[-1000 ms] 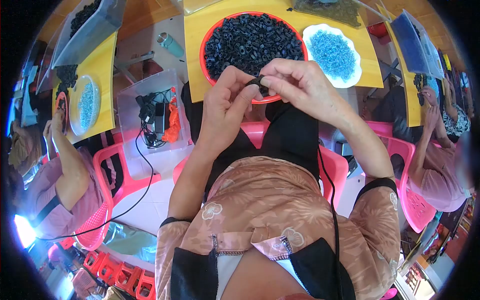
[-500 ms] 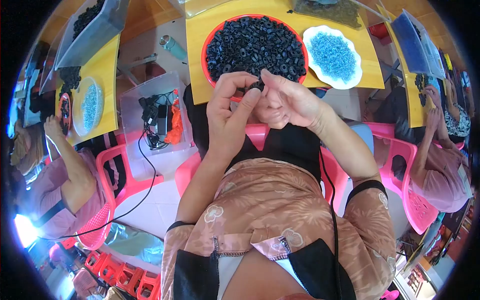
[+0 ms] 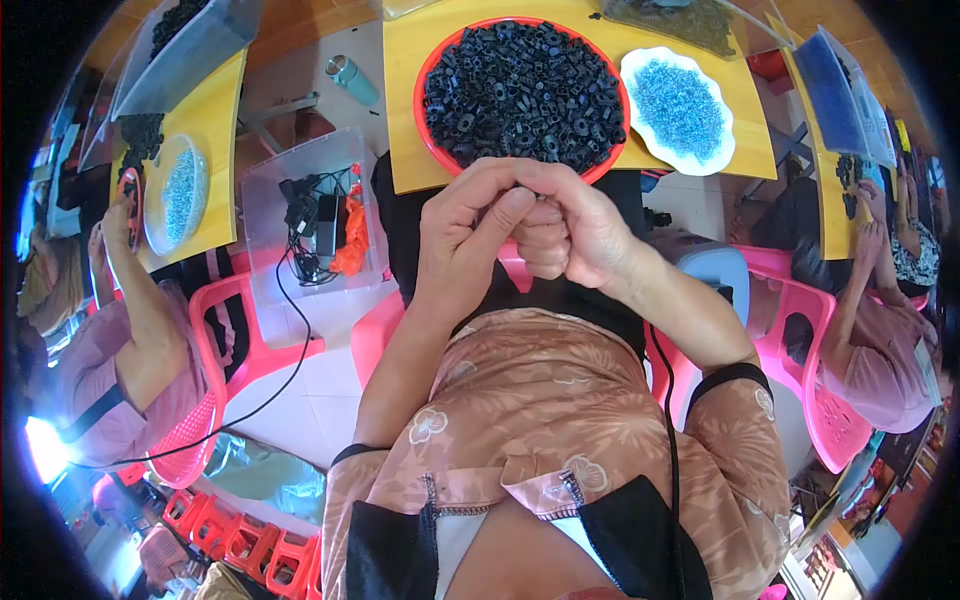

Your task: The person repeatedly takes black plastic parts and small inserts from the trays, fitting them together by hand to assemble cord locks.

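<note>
My left hand (image 3: 467, 225) and my right hand (image 3: 575, 225) meet in front of my body, just off the near rim of a red basin (image 3: 421, 110). The basin is heaped with small black plastic parts (image 3: 525, 95). Thumb and forefinger of my left hand are pinched together, apparently round one such black part that my fingers now mostly hide. My right hand is closed, its fingers curled in and its fingertips against those of the left. What it grips, if anything, is hidden. To the basin's right stands a white scalloped dish (image 3: 722, 150) of tiny clear-blue pieces (image 3: 680, 108).
Basin and dish stand on a yellow table (image 3: 405, 150). A clear bin (image 3: 265, 215) with cables, black adapters and orange netting is at lower left, and a green flask (image 3: 352, 80) lies beyond it. Co-workers in pink sit on both sides (image 3: 155, 340). A black cable (image 3: 672, 450) hangs down my front.
The view has shifted slightly, so table, basin and dish appear farther right. My hands have drawn closer together, and the black part that showed between my fingertips is now largely covered.
</note>
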`<action>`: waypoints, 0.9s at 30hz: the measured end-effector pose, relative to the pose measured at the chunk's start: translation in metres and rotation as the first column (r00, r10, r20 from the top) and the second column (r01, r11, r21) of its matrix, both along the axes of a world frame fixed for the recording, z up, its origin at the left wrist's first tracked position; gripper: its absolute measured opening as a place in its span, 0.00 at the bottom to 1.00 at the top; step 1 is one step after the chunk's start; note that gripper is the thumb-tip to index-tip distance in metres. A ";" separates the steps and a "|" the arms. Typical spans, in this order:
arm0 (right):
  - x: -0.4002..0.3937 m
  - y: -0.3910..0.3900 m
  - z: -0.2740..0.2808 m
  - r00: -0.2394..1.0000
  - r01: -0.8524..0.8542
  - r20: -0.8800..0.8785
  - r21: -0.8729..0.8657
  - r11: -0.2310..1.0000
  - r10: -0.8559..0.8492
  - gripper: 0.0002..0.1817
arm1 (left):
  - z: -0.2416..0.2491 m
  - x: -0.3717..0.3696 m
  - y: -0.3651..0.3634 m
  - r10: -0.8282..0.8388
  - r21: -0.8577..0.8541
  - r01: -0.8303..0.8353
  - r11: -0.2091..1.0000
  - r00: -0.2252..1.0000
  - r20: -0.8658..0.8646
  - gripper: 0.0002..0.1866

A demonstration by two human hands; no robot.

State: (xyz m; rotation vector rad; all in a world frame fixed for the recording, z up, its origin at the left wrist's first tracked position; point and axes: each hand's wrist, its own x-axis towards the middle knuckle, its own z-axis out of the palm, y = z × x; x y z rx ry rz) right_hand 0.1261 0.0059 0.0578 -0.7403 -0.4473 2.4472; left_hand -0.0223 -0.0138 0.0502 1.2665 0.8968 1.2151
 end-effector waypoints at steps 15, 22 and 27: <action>0.087 0.059 0.055 0.785 0.376 0.266 0.512 0.772 -0.559 0.27 | -0.023 -0.063 0.054 0.473 -0.190 -0.463 0.866 0.881 0.006 0.14; 0.198 0.194 0.108 0.620 0.360 0.379 0.640 0.679 -0.687 0.22 | -0.133 -0.112 0.151 0.589 -0.566 -0.435 0.700 0.801 0.112 0.09; 0.256 0.234 0.091 0.451 0.430 0.484 0.618 0.658 -0.750 0.28 | -0.206 -0.118 0.216 0.589 -0.771 -0.298 0.563 0.799 0.121 0.07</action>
